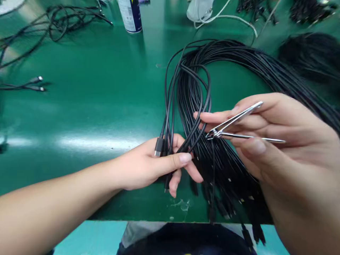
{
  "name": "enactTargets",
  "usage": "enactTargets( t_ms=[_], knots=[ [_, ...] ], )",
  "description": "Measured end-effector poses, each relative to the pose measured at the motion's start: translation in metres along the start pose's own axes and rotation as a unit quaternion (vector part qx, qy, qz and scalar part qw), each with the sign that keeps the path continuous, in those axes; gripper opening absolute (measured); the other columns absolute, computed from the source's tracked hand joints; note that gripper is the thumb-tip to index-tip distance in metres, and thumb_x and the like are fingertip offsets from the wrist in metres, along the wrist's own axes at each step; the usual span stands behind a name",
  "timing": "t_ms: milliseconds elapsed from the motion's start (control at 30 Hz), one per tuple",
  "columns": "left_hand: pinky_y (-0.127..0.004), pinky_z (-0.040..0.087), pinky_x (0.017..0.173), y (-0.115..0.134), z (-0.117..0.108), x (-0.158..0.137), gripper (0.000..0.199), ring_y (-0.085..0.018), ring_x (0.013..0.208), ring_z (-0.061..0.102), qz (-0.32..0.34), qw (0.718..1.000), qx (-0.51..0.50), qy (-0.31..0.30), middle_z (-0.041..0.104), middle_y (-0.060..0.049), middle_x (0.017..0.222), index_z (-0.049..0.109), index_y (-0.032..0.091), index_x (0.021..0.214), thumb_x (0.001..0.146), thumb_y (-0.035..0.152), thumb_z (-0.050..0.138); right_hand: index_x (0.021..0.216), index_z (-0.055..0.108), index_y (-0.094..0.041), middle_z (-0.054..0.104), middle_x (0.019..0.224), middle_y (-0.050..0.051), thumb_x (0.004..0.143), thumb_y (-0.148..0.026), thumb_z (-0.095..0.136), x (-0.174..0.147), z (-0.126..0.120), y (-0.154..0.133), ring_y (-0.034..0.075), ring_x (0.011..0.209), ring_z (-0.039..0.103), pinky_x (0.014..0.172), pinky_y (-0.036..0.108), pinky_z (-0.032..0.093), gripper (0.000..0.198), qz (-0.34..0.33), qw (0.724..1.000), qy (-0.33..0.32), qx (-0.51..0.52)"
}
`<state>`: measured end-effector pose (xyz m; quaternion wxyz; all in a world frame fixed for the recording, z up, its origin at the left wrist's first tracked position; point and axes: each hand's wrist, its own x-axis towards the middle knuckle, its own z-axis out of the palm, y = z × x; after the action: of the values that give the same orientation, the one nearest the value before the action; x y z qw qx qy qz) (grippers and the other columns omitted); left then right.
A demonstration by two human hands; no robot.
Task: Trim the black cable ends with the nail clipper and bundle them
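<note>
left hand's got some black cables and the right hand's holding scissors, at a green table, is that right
Not quite: the head view shows that the right hand holds a silver nail clipper, not scissors. The rest stands: the left hand has some black cables, and the table is green.

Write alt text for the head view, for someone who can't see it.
The left hand holds several black cables over a green table, while the right hand holds a silver nail clipper beside them. A larger cable bundle lies there too.
</note>
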<state>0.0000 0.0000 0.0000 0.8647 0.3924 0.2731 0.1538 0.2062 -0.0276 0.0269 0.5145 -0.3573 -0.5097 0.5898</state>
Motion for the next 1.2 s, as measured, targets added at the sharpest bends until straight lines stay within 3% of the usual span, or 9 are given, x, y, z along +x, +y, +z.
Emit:
enactTargets(
  t_ms=[167, 467, 600, 667, 767, 900, 1100, 1200],
  knots=[
    [-0.019, 0.055, 0.049, -0.001, 0.003, -0.001, 0.019, -0.005, 0.048, 0.055, -0.009, 0.993, -0.114, -0.024, 0.075, -0.005, 0.079, 0.058, 0.012, 0.086, 0.085, 0.029, 0.068, 0.102, 0.063, -0.023, 0.074, 0.105, 0.004, 0.085, -0.026, 0.069, -0.005, 0.001, 0.000, 0.024, 0.101, 0.071, 0.093, 0.042, 0.058, 0.017, -0.023, 0.998, 0.052, -0.024],
    [-0.016, 0.045, 0.034, 0.005, -0.003, -0.005, 0.031, -0.005, 0.033, 0.048, -0.100, 0.983, -0.144, -0.062, 0.076, -0.012, 0.076, 0.070, 0.009, 0.082, 0.084, 0.040, 0.067, 0.108, 0.063, -0.024, 0.073, 0.108, 0.005, 0.083, -0.041, 0.070, -0.008, 0.000, 0.005, 0.024, 0.106, 0.067, 0.091, 0.040, 0.058, 0.031, -0.038, 0.998, -0.040, -0.006],
    [-0.015, 0.042, 0.032, 0.010, -0.005, -0.005, 0.030, -0.005, 0.032, 0.046, -0.133, 0.978, -0.130, -0.091, 0.076, -0.012, 0.076, 0.072, 0.010, 0.087, 0.085, 0.039, 0.065, 0.110, 0.064, -0.026, 0.071, 0.110, 0.004, 0.086, -0.036, 0.068, -0.009, 0.003, 0.006, 0.023, 0.108, 0.066, 0.092, 0.039, 0.057, 0.026, -0.045, 0.997, -0.064, -0.003],
    [-0.014, 0.038, 0.030, 0.012, -0.004, -0.005, 0.031, -0.005, 0.032, 0.045, -0.139, 0.980, -0.113, -0.090, 0.075, -0.011, 0.071, 0.072, 0.010, 0.091, 0.084, 0.040, 0.066, 0.113, 0.064, -0.028, 0.070, 0.112, 0.004, 0.088, -0.033, 0.066, -0.009, 0.003, 0.005, 0.022, 0.103, 0.068, 0.085, 0.034, 0.060, 0.025, -0.030, 0.997, -0.078, -0.006],
    [-0.014, 0.034, 0.030, 0.012, -0.002, -0.005, 0.032, -0.004, 0.031, 0.041, -0.128, 0.985, -0.091, -0.076, 0.072, -0.007, 0.065, 0.071, 0.011, 0.084, 0.082, 0.042, 0.068, 0.116, 0.062, -0.031, 0.069, 0.119, 0.003, 0.089, -0.028, 0.065, -0.006, 0.002, 0.003, 0.020, 0.103, 0.069, 0.076, 0.028, 0.062, 0.027, -0.001, 0.994, -0.113, -0.009],
    [-0.014, 0.031, 0.029, 0.010, 0.000, -0.006, 0.037, -0.002, 0.032, 0.036, -0.095, 0.994, -0.025, -0.051, 0.063, -0.001, 0.055, 0.065, 0.011, 0.068, 0.080, 0.046, 0.070, 0.114, 0.061, -0.030, 0.070, 0.119, 0.003, 0.089, -0.026, 0.066, -0.003, 0.002, 0.002, 0.019, 0.105, 0.069, 0.084, 0.028, 0.061, 0.026, 0.015, 0.992, -0.122, -0.008],
    [-0.014, 0.027, 0.028, 0.011, 0.007, -0.006, 0.033, -0.002, 0.031, 0.037, -0.069, 0.992, 0.094, 0.053, 0.070, -0.002, 0.066, 0.070, 0.013, 0.097, 0.078, 0.040, 0.072, 0.109, 0.062, -0.029, 0.072, 0.114, 0.002, 0.088, -0.031, 0.066, -0.006, 0.004, 0.003, 0.018, 0.096, 0.072, 0.079, 0.027, 0.062, 0.022, 0.024, 0.997, -0.071, -0.030],
    [-0.014, 0.024, 0.028, 0.010, 0.009, -0.006, 0.027, -0.002, 0.030, 0.033, -0.036, 0.991, 0.095, 0.084, 0.069, -0.002, 0.062, 0.072, 0.012, 0.089, 0.082, 0.038, 0.069, 0.109, 0.063, -0.031, 0.071, 0.115, 0.000, 0.088, -0.031, 0.066, -0.008, 0.005, 0.003, 0.018, 0.102, 0.070, 0.084, 0.027, 0.061, 0.021, 0.020, 0.998, -0.046, -0.043]
  ],
)
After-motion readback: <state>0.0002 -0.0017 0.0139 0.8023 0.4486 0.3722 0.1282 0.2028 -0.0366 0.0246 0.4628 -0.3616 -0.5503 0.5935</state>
